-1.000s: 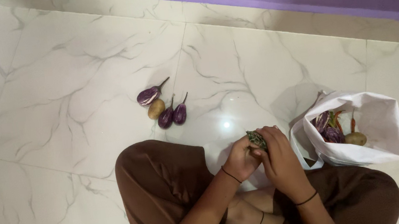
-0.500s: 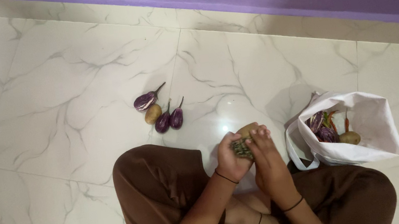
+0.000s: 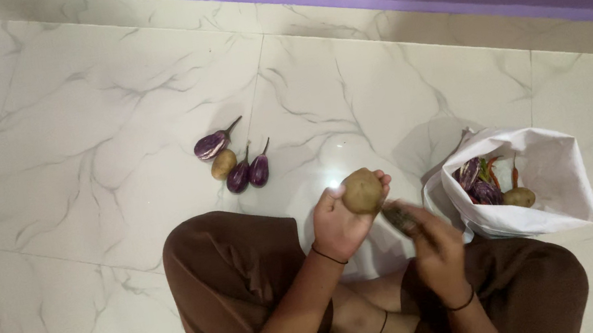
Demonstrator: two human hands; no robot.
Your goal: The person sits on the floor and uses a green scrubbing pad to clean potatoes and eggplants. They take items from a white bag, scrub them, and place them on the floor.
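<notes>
Our right hand [image 3: 435, 241] closes around a small dark green vegetable [image 3: 399, 216], blurred, just beside the left hand [image 3: 341, 222], which grips a potato [image 3: 362, 190] above our lap. Farther on the floor [image 3: 77, 143], the white bag [image 3: 545, 178] of vegetables lies near its right edge, and three striped aubergines [image 3: 239, 168] with another potato [image 3: 223, 164] lie near the middle.

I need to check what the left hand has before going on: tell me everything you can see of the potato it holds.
The potato is a roundish, tan-brown tuber with dull, unpeeled skin and no visible cuts. It sits in the raised left hand, cupped by palm and fingers, above the white marble floor. The right hand is apart from it, blurred, holding something dark green.
</notes>
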